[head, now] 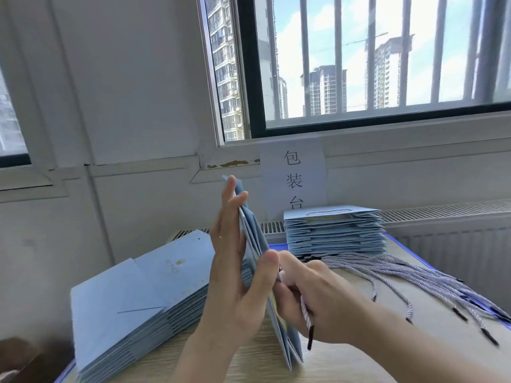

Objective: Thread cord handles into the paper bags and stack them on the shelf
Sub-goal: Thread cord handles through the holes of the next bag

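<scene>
Head cam: L hand [237, 272] thumb + fingers clamping flat blue paper bag [251, 228], bag upright on edge on table [243, 366] at centre, R hand [318, 297] touching bag's far side, pinching cord [306, 316] w/ black tip, bag stack [138, 294] at left, 2nd stack [334, 233] rear right, loose cords [414, 275] beside it.

Right hand [318, 295] partly hidden behind bag [254, 239] — loose cords [414, 275] blurred.

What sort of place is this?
Likely a packing workbench: stacks of flat light-blue paper bags, loose lilac twisted cord handles, and a white paper wall sign reading 包装台, packing table.
</scene>
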Tool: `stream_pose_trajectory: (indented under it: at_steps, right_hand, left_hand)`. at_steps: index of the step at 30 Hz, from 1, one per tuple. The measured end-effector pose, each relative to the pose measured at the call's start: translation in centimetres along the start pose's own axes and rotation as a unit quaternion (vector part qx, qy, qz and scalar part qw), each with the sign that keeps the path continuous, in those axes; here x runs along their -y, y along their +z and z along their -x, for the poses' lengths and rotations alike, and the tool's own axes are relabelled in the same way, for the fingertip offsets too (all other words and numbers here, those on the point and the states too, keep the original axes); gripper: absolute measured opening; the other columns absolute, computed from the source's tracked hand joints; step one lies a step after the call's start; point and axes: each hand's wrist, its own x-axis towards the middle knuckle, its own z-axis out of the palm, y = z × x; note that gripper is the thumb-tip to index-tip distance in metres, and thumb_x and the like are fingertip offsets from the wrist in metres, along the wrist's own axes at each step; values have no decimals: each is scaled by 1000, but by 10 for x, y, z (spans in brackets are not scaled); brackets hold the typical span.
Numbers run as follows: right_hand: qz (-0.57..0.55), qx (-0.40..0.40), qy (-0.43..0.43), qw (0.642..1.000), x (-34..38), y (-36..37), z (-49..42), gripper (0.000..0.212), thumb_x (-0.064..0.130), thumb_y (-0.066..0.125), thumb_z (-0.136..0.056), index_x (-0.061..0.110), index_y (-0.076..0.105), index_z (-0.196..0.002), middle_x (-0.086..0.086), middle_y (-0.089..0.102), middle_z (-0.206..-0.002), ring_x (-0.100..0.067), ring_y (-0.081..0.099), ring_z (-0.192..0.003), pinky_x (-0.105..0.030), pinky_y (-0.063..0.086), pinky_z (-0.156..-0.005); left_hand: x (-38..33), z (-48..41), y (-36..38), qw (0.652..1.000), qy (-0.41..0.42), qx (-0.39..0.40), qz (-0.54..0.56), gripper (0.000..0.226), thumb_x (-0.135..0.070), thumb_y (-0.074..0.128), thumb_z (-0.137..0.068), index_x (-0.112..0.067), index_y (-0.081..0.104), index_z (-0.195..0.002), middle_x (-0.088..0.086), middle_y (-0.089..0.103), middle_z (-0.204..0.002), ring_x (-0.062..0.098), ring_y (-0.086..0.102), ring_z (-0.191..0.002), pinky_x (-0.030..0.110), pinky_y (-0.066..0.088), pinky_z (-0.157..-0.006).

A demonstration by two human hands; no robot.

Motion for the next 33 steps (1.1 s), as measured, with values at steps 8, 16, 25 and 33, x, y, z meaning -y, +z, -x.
stream_pose_trajectory:
  at_steps: [8, 16, 25, 33]
  right_hand:
    - [-37, -13, 45, 998, -4, -5, 1, 8, 16, 39, -88, 11, 39, -81, 2, 33, -52, -21, 23, -47, -38, 23, -45]
    - [-42, 0, 73, 996, -10, -3, 1, 16, -5, 48, -91, 7, 44, -81, 12, 35, -52, -16, 26, -48, -22, 20, -49]
    - [-9, 32, 76, 997, -17, -2, 0, 24, 25, 50, -97, 21, 58, -120, 23, 47, -55, -13, 42, -50, -24, 33, -53]
    - [-134, 155, 263, 943, -29, -31, -4, 12, 34, 71, -90, 28, 73, -80, 14, 53, -55, -9, 44, -55, -25, 38, -58]
  left_hand:
    - [5, 2, -9, 994, 62, 42, -85, 61, -20, 40, -98, -29, 17, -153, -4, 14, -165, 18, 29, -148, 50, 49, -100]
    - [7, 0, -1, 931, 70, -118, -338, 24, -5, 40, -81, -6, 58, -64, 31, 61, -126, 15, 25, -45, 5, 25, -53]
    - [3, 6, 16, 955, -83, -183, -219, 31, -12, 55, -79, -27, 45, -54, -5, 44, -54, 9, 44, -59, 9, 29, -53]
    - [8, 8, 13, 960, -119, -180, -180, 26, -31, 57, -86, -14, 74, -76, 0, 67, -78, 10, 58, -76, 11, 40, -62]
